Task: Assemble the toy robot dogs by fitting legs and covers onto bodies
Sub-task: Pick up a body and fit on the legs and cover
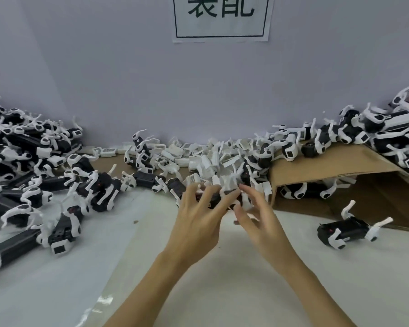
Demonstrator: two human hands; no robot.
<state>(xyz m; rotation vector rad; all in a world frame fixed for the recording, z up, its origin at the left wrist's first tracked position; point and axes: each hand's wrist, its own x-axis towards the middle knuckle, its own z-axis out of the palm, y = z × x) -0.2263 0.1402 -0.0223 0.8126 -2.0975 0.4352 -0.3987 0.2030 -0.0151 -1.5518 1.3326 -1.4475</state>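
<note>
Centrally, body (219, 199) between both hands (196, 223).

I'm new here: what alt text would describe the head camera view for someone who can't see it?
Two hands, left hand and right hand, hold a black toy dog body while fitting a white cover. Behind them lies a pile of covers, with heaps of toy dogs at both sides and a cardboard box at right.

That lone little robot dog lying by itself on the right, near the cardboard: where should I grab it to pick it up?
Probably by the black body, pinched across its long sides from above. The lone dog lies apart from the piles with clear table around it, and its thin white legs stick up, so they look like poor handles.
</note>
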